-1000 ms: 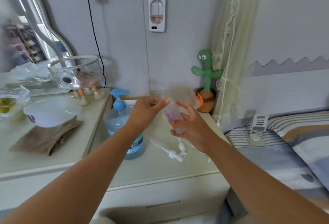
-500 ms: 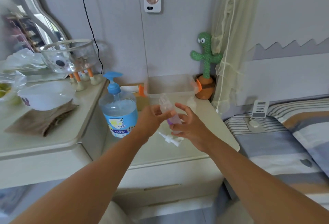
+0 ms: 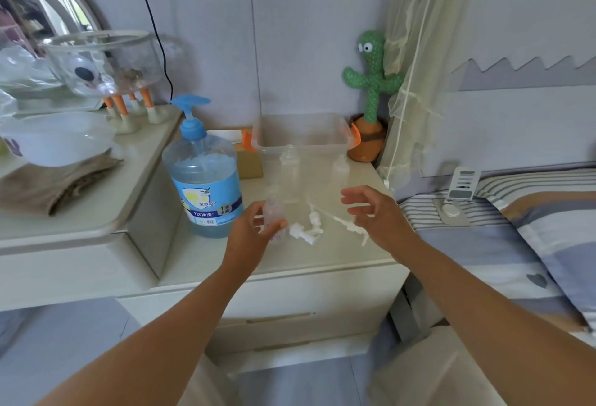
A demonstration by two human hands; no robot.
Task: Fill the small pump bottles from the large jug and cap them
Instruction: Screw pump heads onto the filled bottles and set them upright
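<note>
Bottle (image 3: 273, 212) sits gripped by fingers of the left hand (image 3: 248, 237); the right hand (image 3: 377, 218) fingers spread empty beside pump caps (image 3: 306, 229).

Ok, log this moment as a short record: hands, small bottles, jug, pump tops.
left hand: grips one small clear bottle
right hand: open, empty, over the pump tops
other small bottles: two upright before the clear tub, no pumps fitted
jug: upright, blue pump on, partly full
pump tops: lying loose on the nightstand
</note>
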